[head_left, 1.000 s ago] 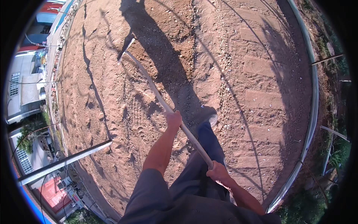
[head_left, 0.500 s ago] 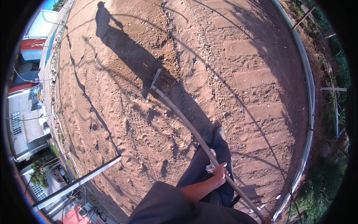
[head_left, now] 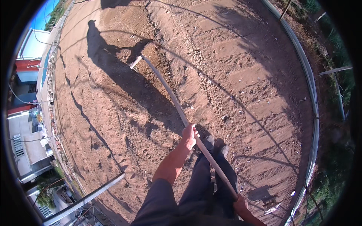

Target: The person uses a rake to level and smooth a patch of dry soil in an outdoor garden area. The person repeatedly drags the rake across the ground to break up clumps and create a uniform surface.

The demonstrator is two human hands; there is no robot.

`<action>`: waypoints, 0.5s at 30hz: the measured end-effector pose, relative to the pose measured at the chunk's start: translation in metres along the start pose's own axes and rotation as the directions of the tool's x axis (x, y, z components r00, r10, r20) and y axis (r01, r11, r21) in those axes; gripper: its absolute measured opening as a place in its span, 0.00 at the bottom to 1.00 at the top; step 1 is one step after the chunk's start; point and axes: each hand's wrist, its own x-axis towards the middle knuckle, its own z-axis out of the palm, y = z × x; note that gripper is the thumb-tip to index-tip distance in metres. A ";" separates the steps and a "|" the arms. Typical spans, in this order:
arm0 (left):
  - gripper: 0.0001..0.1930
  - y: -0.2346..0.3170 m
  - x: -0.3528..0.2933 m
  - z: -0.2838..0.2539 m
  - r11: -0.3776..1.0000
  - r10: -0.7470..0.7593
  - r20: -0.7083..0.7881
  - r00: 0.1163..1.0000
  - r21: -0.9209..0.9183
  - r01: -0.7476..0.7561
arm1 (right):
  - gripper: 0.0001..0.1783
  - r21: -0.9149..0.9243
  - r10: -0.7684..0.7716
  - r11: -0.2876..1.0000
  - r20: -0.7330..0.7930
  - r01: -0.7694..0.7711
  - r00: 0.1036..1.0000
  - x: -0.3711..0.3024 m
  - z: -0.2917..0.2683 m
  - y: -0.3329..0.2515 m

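Observation:
A long wooden-handled rake [head_left: 166, 88] stretches from my body out over the soil, its short crossbar head [head_left: 136, 62] at the far end beside my shadow. Whether that head touches the ground I cannot tell. My left hand [head_left: 190, 135], arm reaching forward, is wrapped round the middle of the handle. Lower down, near the handle's rear end, my right hand [head_left: 240, 205] is closed round it too. Both my shoes [head_left: 217, 146] stand on the dirt just beyond the handle's middle.
Loose, pebbly brown soil [head_left: 109, 124] spreads ahead, with flatter rectangular patches [head_left: 249, 79] to the right. A pale curved rail [head_left: 307, 75] borders the right side, with plants behind it. At lower left a metal bar [head_left: 90, 196] juts in; buildings [head_left: 26, 139] stand beyond the left edge.
The rake's head has moved farther away and slightly left. My left hand has reached forward with the handle, and my right hand has come more fully into view.

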 end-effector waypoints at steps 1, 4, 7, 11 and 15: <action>0.10 0.021 0.008 -0.001 0.998 0.055 0.014 0.998 -0.007 -0.055 | 0.13 -0.033 -0.033 0.999 0.040 0.034 0.999 0.008 -0.006 -0.043; 0.11 0.049 0.010 0.002 0.988 0.148 0.076 0.986 -0.055 -0.144 | 0.17 -0.030 -0.188 0.981 0.071 0.190 0.980 0.048 -0.001 -0.131; 0.11 0.059 -0.006 0.025 0.954 0.294 0.074 0.953 0.035 -0.297 | 0.14 0.030 -0.350 0.936 -0.026 0.351 0.936 0.091 0.009 -0.205; 0.13 0.073 0.010 0.016 0.767 0.488 0.104 0.867 0.424 -0.482 | 0.12 0.397 -0.309 0.895 0.219 0.204 0.926 0.079 0.012 -0.227; 0.19 0.065 0.061 -0.060 0.422 0.709 0.041 0.704 0.775 -0.470 | 0.13 0.473 -0.266 0.881 0.432 0.035 0.862 0.020 0.026 -0.162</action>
